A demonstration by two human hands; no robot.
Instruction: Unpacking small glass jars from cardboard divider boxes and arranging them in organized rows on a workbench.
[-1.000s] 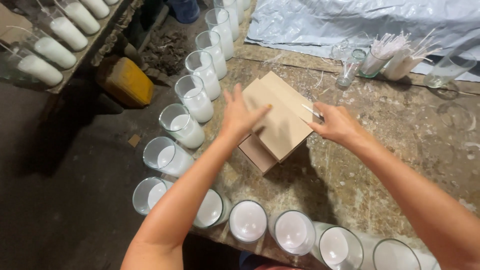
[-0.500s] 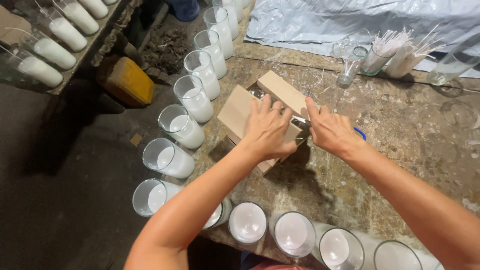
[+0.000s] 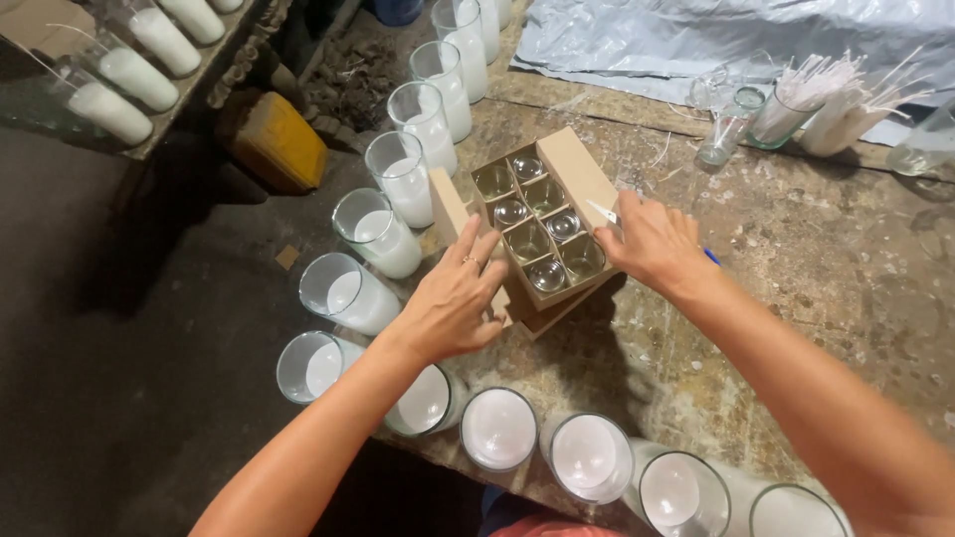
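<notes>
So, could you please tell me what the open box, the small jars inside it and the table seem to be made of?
Box: plain brown cardboard, matte, with thin folded flaps and dividers. Small jars: clear glass, judging by glints and see-through walls. Table: probably stone or concrete, rough, mottled and stained; the look leaves it open.

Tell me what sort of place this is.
Likely a small candle-making workshop: tall glass jars of white wax line a rough, wax-spattered workbench, cut wicks in a jar stand behind, and a cardboard box of empty glasses sits open.
</notes>
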